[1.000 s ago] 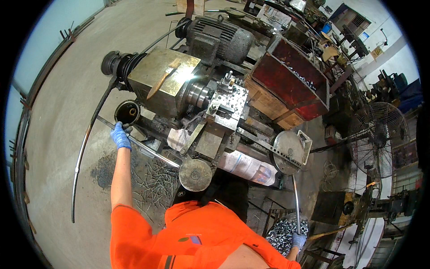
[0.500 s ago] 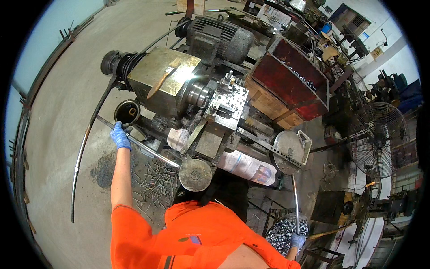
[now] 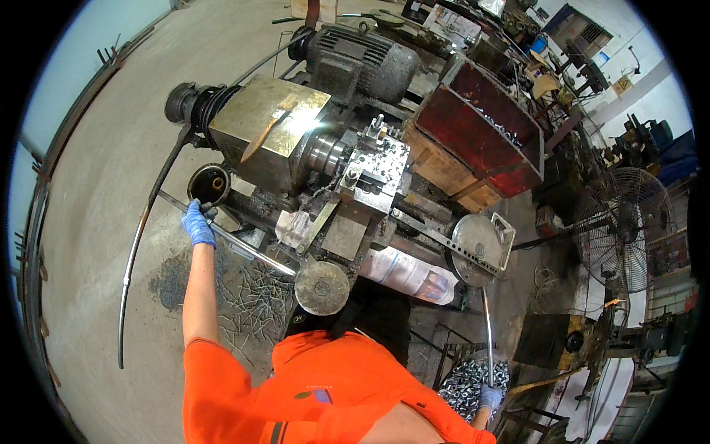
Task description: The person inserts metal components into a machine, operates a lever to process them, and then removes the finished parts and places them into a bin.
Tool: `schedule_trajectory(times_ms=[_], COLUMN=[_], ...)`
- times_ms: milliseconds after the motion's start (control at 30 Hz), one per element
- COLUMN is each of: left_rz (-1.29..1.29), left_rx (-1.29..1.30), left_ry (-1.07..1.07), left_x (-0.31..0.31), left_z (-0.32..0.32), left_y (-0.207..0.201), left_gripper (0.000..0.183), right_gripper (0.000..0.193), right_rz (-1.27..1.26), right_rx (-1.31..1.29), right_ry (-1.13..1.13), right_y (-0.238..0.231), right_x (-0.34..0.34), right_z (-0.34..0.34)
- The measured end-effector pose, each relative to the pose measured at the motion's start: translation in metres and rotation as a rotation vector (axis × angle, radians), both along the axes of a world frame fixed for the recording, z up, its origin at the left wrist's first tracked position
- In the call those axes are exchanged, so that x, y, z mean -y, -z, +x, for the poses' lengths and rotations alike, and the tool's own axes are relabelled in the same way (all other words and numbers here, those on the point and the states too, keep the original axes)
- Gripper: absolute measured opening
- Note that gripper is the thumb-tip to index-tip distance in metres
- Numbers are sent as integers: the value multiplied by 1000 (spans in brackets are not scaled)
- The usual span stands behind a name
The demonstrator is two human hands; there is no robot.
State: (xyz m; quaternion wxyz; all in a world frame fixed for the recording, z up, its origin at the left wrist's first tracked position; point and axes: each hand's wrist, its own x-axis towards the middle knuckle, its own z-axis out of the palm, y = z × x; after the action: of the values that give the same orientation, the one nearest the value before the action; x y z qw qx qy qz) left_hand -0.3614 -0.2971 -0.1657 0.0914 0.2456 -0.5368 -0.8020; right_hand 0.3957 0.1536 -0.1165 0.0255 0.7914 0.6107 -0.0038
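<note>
My left hand [image 3: 198, 223], in a blue glove, is closed round a metal lever bar [image 3: 255, 253] that runs to a round steel disc [image 3: 322, 287] at the front of a lathe. At the lower right, my gloved right hand [image 3: 489, 397] grips the lower end of an upright metal lever [image 3: 488, 325], which hangs from a larger disc [image 3: 473, 248]. Between the two levers sits the lathe's tool slide [image 3: 376, 166], strewn with dark chips. Its tool block stands close beside the shiny chuck [image 3: 324, 155]. Any workpiece in the chuck is too small to make out.
A wooden-handled brush [image 3: 268, 135] lies on the brassy headstock cover [image 3: 237, 115]. Behind are a motor [image 3: 359, 63] and a red bin [image 3: 473, 126] holding metal parts. A basket of small metal parts [image 3: 462, 388] stands by my right hand. Metal shavings [image 3: 255, 303] litter the floor; a fan [image 3: 625, 229] stands right.
</note>
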Motion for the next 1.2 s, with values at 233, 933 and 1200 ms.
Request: schedule_trajectory(times_ms=[233,933,1200], left_rz=[15,58,64], left_rx=[18,-16,-4], left_ry=[-14,6,-18], left_x=[1,0,0], left_z=[-2,-1,-3], left_y=[2,1,2], left_gripper=[15,16,15], right_gripper=[40,41,43], right_rz=[9,52,21], right_rx=[-28,19,-37], right_ry=[13,-59,-30], right_y=[3,5,16], right_x=[2,10,6], right_z=[4,5,17])
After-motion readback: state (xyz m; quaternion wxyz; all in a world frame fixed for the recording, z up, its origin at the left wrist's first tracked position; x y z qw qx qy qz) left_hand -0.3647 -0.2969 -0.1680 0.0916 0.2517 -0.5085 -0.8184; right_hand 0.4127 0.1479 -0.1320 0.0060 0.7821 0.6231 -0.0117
